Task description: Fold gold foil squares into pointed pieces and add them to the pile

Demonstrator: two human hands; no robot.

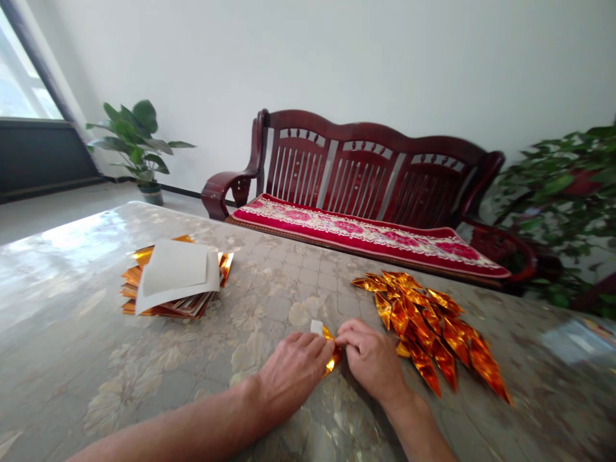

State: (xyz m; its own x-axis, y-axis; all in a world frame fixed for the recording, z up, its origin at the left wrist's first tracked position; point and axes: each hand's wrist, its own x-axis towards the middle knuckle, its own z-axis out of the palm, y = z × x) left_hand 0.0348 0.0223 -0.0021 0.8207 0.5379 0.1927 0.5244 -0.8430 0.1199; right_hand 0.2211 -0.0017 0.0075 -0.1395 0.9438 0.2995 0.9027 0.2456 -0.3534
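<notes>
Near the table's front middle lies a sheet of gold foil paper [331, 367], partly folded, with a small white corner [316, 327] showing at its far end. My left hand [299, 359] rests over it from the left, fingers closed together and pressing on it. My right hand [368, 356] pinches its right edge between thumb and fingers. Most of the sheet is hidden under the hands. Just to the right is a pile of folded, pointed gold-orange foil pieces [423, 314]. To the far left sits a stack of foil sheets [129, 282], topped by pale sheets [176, 266].
A patterned, glossy cover lies on the table [269, 276]. At the right edge is a clear plastic packet [575, 340]. Beyond the table stands a dark red wooden bench [360, 167] with a red floral cushion [346, 226]. Potted plants [139, 138] stand on both sides.
</notes>
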